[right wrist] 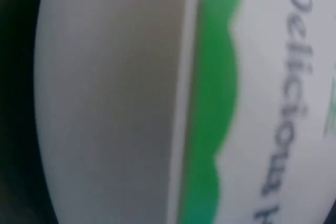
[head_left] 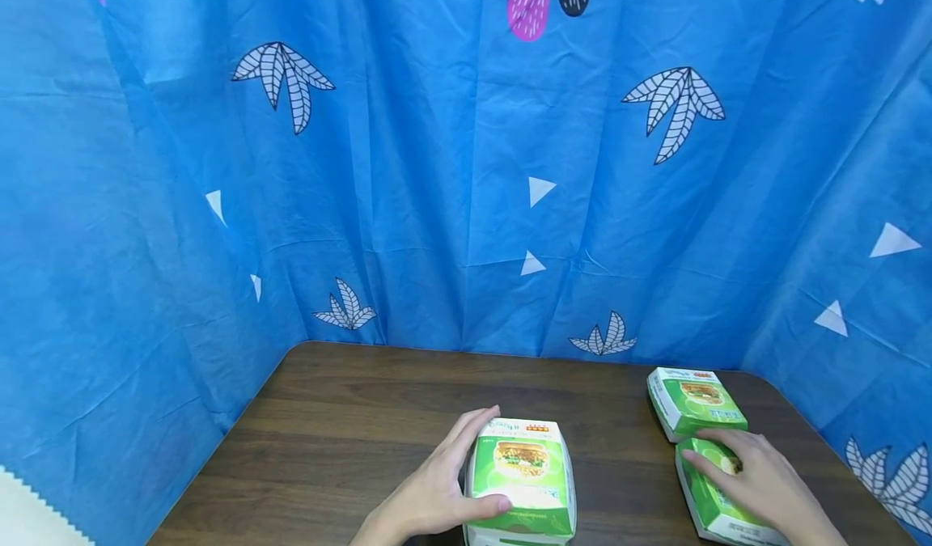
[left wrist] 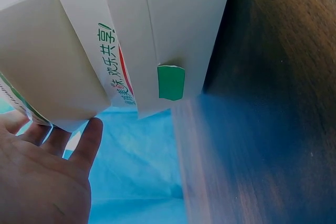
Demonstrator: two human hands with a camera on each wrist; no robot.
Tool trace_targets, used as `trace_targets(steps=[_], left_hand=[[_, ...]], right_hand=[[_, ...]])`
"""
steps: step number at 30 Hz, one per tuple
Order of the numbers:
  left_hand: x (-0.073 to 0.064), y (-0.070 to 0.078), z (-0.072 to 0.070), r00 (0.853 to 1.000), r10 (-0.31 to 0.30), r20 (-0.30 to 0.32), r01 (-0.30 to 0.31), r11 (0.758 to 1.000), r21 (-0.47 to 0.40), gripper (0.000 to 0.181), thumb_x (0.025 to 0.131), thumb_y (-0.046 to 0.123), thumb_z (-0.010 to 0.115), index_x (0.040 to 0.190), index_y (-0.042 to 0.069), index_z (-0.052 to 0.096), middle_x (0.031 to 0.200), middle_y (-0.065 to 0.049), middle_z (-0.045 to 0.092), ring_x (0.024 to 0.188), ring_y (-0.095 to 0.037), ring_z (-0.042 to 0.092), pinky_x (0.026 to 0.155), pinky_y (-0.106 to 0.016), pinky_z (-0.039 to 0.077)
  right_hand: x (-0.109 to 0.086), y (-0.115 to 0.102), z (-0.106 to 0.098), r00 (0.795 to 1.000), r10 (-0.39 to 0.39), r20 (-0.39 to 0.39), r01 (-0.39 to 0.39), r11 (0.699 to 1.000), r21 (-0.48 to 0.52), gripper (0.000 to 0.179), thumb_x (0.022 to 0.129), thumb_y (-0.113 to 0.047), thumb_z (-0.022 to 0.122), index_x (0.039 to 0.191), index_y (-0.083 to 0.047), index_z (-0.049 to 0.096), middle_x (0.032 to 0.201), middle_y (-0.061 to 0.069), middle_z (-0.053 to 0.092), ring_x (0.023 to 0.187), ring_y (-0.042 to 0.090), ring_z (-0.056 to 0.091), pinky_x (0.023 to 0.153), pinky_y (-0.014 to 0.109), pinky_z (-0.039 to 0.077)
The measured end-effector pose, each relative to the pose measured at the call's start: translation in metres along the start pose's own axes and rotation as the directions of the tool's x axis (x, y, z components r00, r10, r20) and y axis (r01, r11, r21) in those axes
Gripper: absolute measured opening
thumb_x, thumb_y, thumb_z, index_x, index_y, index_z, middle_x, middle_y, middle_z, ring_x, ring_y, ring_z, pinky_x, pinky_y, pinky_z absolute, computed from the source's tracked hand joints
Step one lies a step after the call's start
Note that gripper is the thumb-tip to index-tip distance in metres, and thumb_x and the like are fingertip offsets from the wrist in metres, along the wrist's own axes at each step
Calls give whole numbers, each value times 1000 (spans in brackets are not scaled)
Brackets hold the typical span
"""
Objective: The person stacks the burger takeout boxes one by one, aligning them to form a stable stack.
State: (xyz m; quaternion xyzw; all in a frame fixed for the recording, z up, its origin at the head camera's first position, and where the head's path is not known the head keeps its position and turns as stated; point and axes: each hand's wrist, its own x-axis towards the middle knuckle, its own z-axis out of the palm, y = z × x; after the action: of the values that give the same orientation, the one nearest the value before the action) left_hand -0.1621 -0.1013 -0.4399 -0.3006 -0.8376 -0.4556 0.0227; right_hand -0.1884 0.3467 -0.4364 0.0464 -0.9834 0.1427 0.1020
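Note:
A green-and-white burger box (head_left: 520, 493) sits near the table's front middle. My left hand (head_left: 437, 481) grips it from the left, thumb over the near part of its top and fingers along the far left edge. In the left wrist view, this upper box (left wrist: 47, 61) rests on a lower box (left wrist: 181, 19) with a green tab. At the right, my right hand (head_left: 768, 481) holds another burger box (head_left: 702, 501) from above, thumb and fingers spread across its top. The right wrist view shows only blurred close-up carton walls (right wrist: 110, 103) and part of the lettering.
A further burger box (head_left: 695, 404) stands at the far right, directly behind the one under my right hand. The dark wooden table (head_left: 349, 425) is bordered by a blue patterned curtain (head_left: 437, 166) at the back and both sides.

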Motion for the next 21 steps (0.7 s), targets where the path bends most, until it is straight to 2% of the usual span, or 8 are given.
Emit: trace_targets(steps=[5, 9, 17, 21], left_hand=[[0, -1, 2, 999, 48, -25, -47, 998, 50, 92, 78, 55, 73, 151, 38, 20, 149, 14, 30, 128, -11, 41, 102, -38, 42], [0, -1, 2, 998, 61, -30, -59, 996, 62, 92, 78, 57, 72, 151, 37, 20, 149, 14, 31, 128, -10, 41, 102, -37, 42], [-1, 2, 1, 1000, -3, -13, 4, 999, 35, 91, 77, 58, 72, 150, 41, 19, 149, 18, 29, 127, -9, 40, 102, -40, 41], [-1, 2, 2, 1000, 5, -17, -4, 999, 33, 92, 77, 57, 73, 150, 41, 19, 149, 16, 29, 128, -10, 40, 103, -40, 41]], right_hand=[[1, 10, 0, 999, 6, 39, -7, 1000, 15, 66, 86, -61, 59, 118, -4, 66, 116, 25, 62, 107, 48, 54, 79, 60, 44], [4, 15, 1, 995, 19, 94, -22, 999, 32, 66, 88, -59, 58, 121, -3, 63, 115, 26, 63, 103, 46, 58, 75, 56, 48], [4, 15, 2, 993, 18, 119, -24, 998, 51, 65, 86, -59, 60, 120, -5, 64, 113, 22, 65, 99, 38, 61, 73, 52, 49], [3, 13, 1, 994, 5, 110, -13, 997, 71, 63, 86, -59, 62, 120, -6, 64, 115, 22, 64, 103, 42, 59, 76, 54, 48]])
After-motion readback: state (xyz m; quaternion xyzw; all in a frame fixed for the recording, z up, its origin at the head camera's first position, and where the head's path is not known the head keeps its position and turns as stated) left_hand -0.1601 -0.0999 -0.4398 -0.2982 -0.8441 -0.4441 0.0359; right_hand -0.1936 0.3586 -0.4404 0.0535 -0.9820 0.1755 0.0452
